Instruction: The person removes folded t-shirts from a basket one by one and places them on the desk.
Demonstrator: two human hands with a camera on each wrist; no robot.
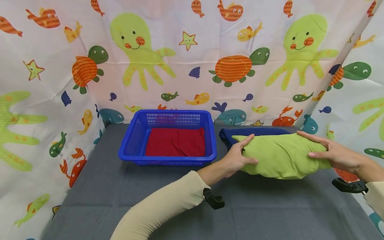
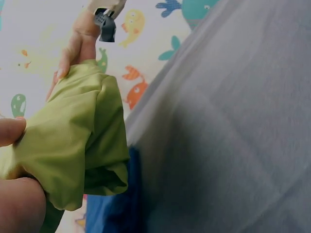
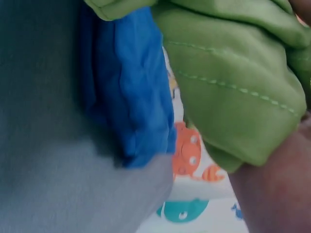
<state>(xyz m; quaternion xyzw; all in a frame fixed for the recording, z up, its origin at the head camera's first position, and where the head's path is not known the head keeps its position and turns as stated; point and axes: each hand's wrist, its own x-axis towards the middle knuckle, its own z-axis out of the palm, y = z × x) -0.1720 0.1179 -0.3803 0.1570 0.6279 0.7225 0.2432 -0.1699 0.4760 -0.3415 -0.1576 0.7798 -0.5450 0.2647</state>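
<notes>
Both hands hold a folded lime-green cloth [image 1: 282,156] by its two ends, raised off the table. At its left end my left hand [image 1: 235,160] grips with the thumb on the near side. My right hand [image 1: 337,155] grips the right end, thumb also in front. Stitched seams run along the green cloth [image 3: 233,87] in the right wrist view. Behind and below it lies a folded dark blue cloth [image 1: 255,131] on the table, partly hidden. Fingers behind the green cloth are out of sight.
A blue plastic basket [image 1: 168,159] with perforated walls stands left of the hands, with a folded red cloth [image 1: 177,141] inside. The table has a grey cover [image 1: 168,200]. A curtain [image 1: 186,90] printed with sea animals borders the table's back and sides.
</notes>
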